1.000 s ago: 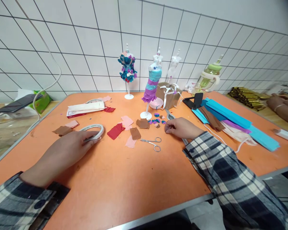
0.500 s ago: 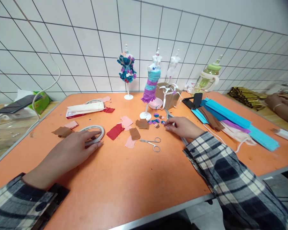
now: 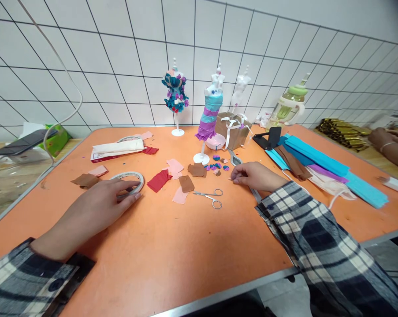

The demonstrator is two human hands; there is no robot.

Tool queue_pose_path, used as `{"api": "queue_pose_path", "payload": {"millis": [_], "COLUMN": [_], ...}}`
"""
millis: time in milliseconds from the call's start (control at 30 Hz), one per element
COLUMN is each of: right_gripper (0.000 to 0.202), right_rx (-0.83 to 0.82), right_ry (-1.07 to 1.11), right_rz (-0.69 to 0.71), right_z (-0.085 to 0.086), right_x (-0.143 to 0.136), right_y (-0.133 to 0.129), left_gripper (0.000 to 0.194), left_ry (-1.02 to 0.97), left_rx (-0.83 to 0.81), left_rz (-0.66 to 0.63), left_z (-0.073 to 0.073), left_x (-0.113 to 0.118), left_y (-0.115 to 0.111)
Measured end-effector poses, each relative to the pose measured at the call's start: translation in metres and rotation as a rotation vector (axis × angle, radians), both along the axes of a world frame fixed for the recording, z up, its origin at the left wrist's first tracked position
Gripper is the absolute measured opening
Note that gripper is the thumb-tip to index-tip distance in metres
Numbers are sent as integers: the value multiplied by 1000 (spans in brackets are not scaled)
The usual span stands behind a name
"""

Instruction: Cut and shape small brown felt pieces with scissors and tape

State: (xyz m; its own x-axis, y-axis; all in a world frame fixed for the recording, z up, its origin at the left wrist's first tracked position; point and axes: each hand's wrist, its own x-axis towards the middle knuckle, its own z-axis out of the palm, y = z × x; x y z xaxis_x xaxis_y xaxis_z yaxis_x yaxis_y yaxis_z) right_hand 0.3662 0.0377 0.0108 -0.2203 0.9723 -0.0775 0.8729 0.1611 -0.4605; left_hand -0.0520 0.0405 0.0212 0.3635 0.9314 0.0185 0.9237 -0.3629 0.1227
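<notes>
My left hand [image 3: 102, 204] lies on the table with its fingers stretched, resting against a roll of white tape [image 3: 142, 182]. On the right, my right hand [image 3: 256, 176] has its fingers closed in a pinch low over the table. A tiny pinkish bit shows at its fingertips, too small to name. Just left of it are several small purple and teal paper flowers [image 3: 215, 166]. Small scissors [image 3: 209, 193] lie slightly open between the hands. Around them are brown paper pieces [image 3: 197, 170], a red paper piece [image 3: 159, 180] and pink paper pieces [image 3: 175, 168].
A small dress form [image 3: 211, 110] wrapped in blue and purple stands ahead. Behind are a teal-dressed form [image 3: 175, 94] and a white form [image 3: 241, 88]. Right are a brown box [image 3: 233, 132], a bottle [image 3: 288, 105] and folded crepe paper [image 3: 318, 154]. Another person's hands [image 3: 390, 143] are far right.
My right hand has drawn slightly away from the small flowers, and the flower by its fingertips now lies apart from them. My left hand has stayed in place.
</notes>
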Motion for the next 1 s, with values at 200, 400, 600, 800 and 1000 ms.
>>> {"api": "queue_pose_path", "payload": {"millis": [200,400,600,800,1000], "right_gripper": [20,29,20,14,15], "right_rx": [-15,12,-2,77,92], "right_ry": [-59,-118,-74,-171,-151], "right_rz": [12,7,-10,-113,-109], "right_z": [-1,-1,-2,-3,-12], "right_x": [-3,-2,2,-6,-8], "right_y": [1,1,1,3,7], "left_gripper": [45,44,42,44,46], "left_ry": [-2,15,8,6,47], "left_rx": [-3,7,13,17,109], "left_rz": [-22,-38,-22,-39,-84], "left_z": [2,-1,0,-4,-10], "left_x": [0,-2,-1,-2,-3], "left_y": [-1,0,-1,2,2]}}
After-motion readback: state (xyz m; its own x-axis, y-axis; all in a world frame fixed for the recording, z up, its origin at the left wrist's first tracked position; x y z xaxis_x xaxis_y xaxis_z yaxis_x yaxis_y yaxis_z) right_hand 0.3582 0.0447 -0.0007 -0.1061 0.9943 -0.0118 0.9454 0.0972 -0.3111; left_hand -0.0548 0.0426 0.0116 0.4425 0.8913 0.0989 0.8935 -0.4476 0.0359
